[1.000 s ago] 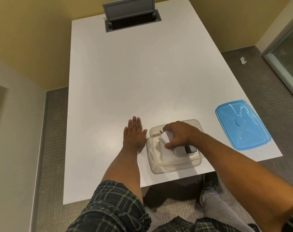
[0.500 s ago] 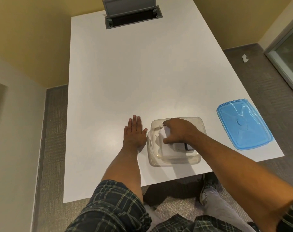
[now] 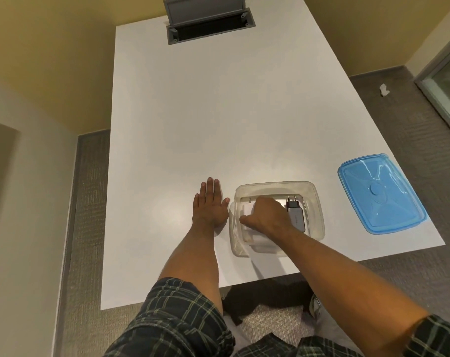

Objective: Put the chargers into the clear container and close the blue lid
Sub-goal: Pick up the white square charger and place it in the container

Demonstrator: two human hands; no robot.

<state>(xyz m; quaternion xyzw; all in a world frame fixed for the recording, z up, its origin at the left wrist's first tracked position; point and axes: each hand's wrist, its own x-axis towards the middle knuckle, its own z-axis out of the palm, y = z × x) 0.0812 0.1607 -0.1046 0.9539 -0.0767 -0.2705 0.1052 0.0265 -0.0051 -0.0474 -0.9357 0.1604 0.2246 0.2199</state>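
Note:
The clear container point(image 3: 314, 199) sits near the front edge of the white table point(image 3: 218, 119). My right hand point(image 3: 266, 215) is down inside it, fingers closed over a white charger point(image 3: 247, 210). A grey charger point(image 3: 296, 215) with dark prongs lies in the container just right of that hand. My left hand point(image 3: 209, 204) rests flat on the table, fingers apart, just left of the container. The blue lid point(image 3: 378, 194) lies on the table to the right, apart from the container.
A grey cable box point(image 3: 208, 20) with its flap raised is set into the table's far end. Carpet surrounds the table, with a small white scrap point(image 3: 384, 89) on the floor at the right. My legs show below the front edge.
My right hand has pushed the white charger lower and leftwards in the container, uncovering the grey charger beside it. My left hand has stayed flat on the table.

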